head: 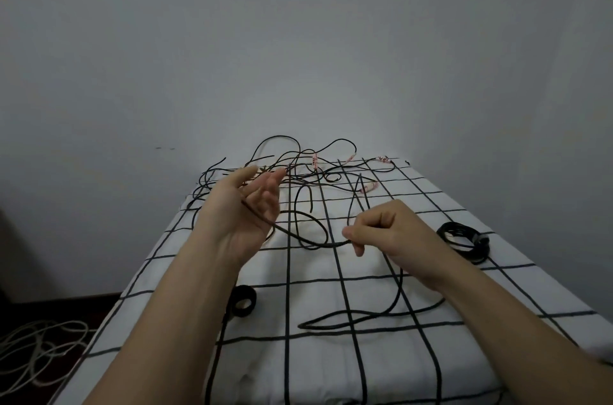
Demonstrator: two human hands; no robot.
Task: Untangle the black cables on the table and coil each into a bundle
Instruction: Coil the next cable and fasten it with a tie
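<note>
Grid-checked tablecloth (331, 371), grey wall (298, 39) behind. Left hand (245, 208), fingers straight, bore the black cable (308, 240) across its palm, apparently as a winding form; right hand (384, 232) pinched the cable to feed it. Tangled cables (298, 159) lay beyond both hands.

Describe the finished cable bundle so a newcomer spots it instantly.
On the checked white cloth, look near the right edge, beside the right hand. The coiled bundle lies there: a tight black ring, unlike the loose tangle at the far end.
</note>
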